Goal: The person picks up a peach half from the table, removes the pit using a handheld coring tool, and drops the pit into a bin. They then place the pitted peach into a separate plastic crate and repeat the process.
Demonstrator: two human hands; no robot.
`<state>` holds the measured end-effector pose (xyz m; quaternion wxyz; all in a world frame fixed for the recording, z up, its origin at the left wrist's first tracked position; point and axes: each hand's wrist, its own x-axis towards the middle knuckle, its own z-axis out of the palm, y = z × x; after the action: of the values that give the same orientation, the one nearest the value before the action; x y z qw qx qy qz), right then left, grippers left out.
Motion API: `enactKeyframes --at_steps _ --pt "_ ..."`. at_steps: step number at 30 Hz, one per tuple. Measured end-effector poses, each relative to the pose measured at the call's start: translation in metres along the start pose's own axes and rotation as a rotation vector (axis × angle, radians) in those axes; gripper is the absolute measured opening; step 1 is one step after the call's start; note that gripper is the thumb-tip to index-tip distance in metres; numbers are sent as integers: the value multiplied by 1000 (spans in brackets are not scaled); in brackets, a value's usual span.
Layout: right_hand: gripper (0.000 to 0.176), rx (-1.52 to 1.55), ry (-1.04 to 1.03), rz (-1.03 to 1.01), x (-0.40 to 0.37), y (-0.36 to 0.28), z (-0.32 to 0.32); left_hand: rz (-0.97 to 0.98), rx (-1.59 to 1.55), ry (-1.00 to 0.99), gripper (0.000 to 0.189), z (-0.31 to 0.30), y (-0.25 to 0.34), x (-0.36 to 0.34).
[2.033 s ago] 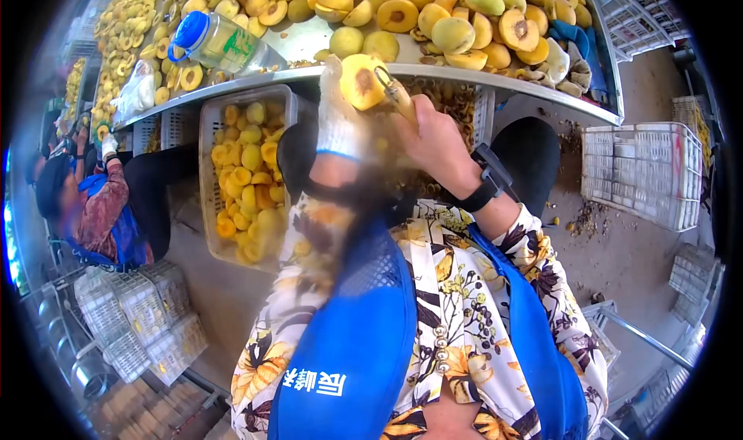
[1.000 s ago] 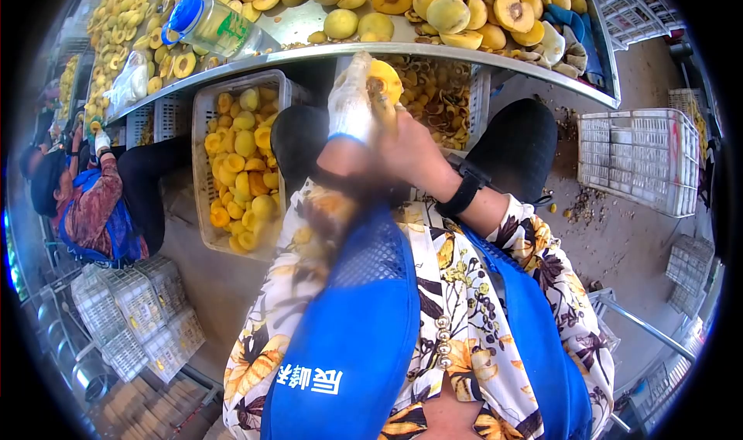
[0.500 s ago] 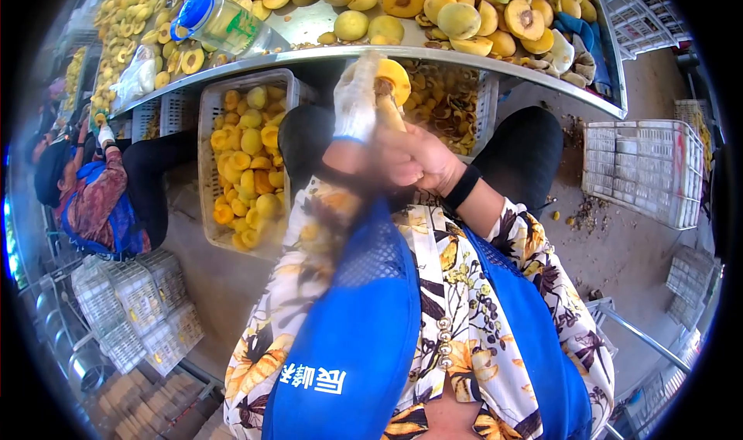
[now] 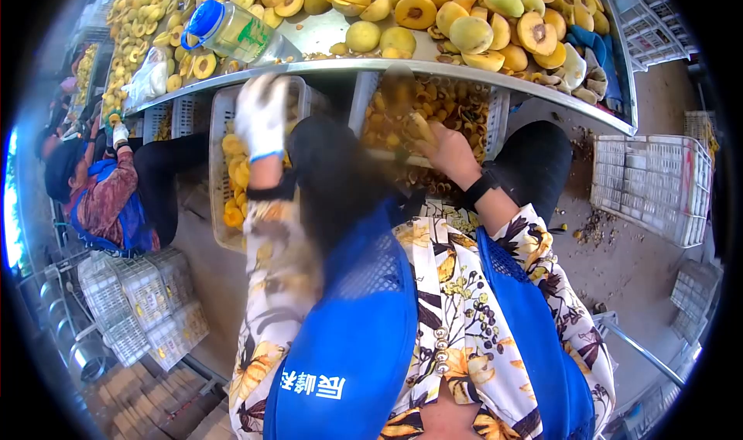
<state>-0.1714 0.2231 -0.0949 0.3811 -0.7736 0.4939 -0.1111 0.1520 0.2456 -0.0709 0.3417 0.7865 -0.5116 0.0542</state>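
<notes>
My left hand [image 4: 261, 119], in a white glove, is over the left crate [image 4: 219, 146] of yellow fruit halves. Its fingers are apart and slightly blurred, and no fruit shows in it. My right hand [image 4: 453, 155] is bare and closed round a slim tool with a pale yellowish handle [image 4: 422, 129]. The tool's far end is smeared by motion. Below that hand is a second crate [image 4: 495, 119], filled with fruit pieces and brown scraps.
A metal-edged table [image 4: 325, 66] bears heaped fruit halves [image 4: 472, 34], a blue-capped bottle [image 4: 232, 31] and cloths [image 4: 596, 61]. White crates [image 4: 650, 184] stand at right, others [image 4: 143, 301] at lower left. A co-worker [image 4: 108, 196] sits at left.
My left hand has moved left from the middle to over the left crate, and the fruit half has left its grasp. My right hand, with the tool, has moved slightly right and down.
</notes>
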Motion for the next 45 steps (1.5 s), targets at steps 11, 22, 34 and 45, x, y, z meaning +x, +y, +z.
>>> enactKeyframes --at_steps 11,22,34,45 --pt "30 230 42 67 -13 -2 -5 307 334 -832 51 122 107 89" --pt "30 117 123 -43 7 -63 -26 -946 -1691 -460 43 39 130 -11" --pt "13 19 140 62 -12 -62 -16 -891 -1731 -400 37 57 151 -50" --pt "21 135 -15 -5 -15 -57 -13 -764 -1389 -959 65 35 132 -23"
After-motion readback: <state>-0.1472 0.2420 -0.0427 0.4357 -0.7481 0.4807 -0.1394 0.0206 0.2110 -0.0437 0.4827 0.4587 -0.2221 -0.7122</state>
